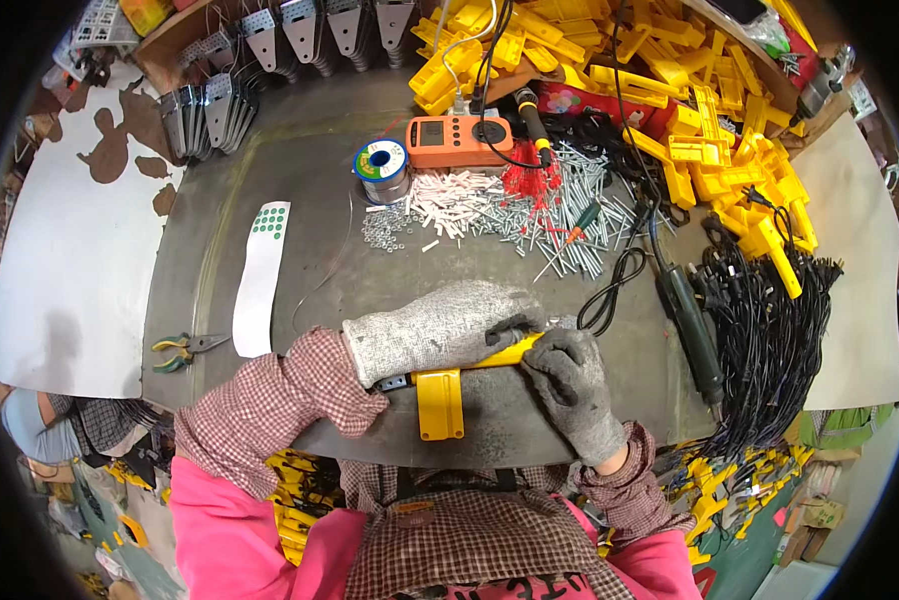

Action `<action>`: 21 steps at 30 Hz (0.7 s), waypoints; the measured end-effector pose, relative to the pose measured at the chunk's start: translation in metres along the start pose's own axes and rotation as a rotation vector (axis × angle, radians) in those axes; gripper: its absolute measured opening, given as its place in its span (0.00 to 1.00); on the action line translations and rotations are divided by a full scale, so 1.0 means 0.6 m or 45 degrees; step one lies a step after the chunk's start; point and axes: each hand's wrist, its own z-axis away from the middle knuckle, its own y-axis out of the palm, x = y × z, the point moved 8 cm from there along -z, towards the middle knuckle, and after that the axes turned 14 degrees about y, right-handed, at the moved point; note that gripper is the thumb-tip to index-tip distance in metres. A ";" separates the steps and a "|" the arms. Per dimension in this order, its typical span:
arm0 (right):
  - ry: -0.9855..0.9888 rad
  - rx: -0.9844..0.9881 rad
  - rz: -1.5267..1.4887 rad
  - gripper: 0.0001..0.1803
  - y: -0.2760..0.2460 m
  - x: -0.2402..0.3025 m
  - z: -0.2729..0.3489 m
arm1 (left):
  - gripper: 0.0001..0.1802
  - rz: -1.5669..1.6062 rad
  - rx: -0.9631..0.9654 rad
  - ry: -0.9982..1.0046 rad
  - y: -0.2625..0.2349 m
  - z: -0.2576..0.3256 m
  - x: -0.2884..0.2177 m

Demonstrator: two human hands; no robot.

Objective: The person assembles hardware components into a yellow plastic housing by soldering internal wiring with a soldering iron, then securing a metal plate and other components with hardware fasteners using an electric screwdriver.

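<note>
Yellow plastic part pinned at the bench's near edge

Moulded plastic, the yellow part (pixel 441 402) looks light, stiff and slick; its flat body overhanging the edge offers the surest hold. The left hand (pixel 440 328), in a pale knit glove, lies over its upper end, fingers curled closed on it. The right hand (pixel 570 385), grey-gloved, pinches the same end. Underneath is a worn metal table (pixel 300 180), crowded farther back with screws (pixel 570 225), a solder spool (pixel 382 165), an orange meter (pixel 460 138), black cables (pixel 770 330) and heaped yellow parts (pixel 710 130).

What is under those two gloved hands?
A yellow plastic part lies on the metal table, under the left hand and right hand. Its upper stretch is covered by the gloves.
</note>
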 end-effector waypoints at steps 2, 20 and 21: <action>0.012 -0.024 0.026 0.13 0.001 -0.003 0.003 | 0.15 -0.151 0.102 -0.091 0.008 0.005 0.012; 0.086 -0.025 -0.088 0.12 -0.004 -0.012 0.001 | 0.13 -0.292 0.473 -0.051 0.009 -0.032 -0.018; 0.084 -0.029 -0.082 0.13 -0.003 -0.012 0.002 | 0.13 -0.295 0.476 -0.053 0.012 -0.030 -0.021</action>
